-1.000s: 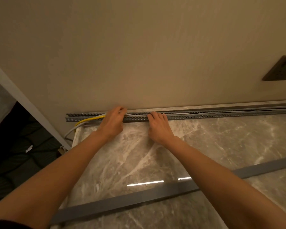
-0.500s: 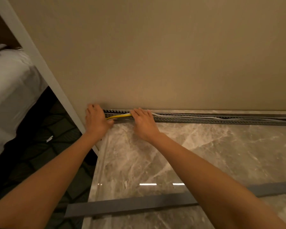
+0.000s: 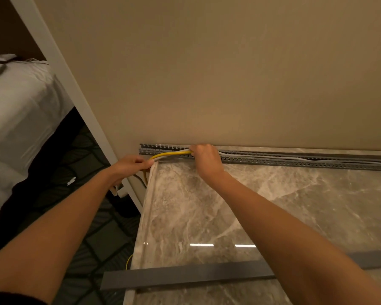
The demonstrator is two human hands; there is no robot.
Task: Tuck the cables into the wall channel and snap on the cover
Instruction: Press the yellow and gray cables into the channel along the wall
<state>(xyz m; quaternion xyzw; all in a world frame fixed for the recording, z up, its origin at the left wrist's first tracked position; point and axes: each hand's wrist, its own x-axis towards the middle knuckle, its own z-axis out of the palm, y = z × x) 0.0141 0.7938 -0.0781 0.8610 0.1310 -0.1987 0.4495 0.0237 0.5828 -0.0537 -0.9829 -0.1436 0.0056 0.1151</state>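
White bed beside marble top

The left hand is now off the channel's end, past the worktop's corner, its fingers pinching the yellow cable. The right hand, flat a moment ago, now curls around that cable, which arcs up between both hands.
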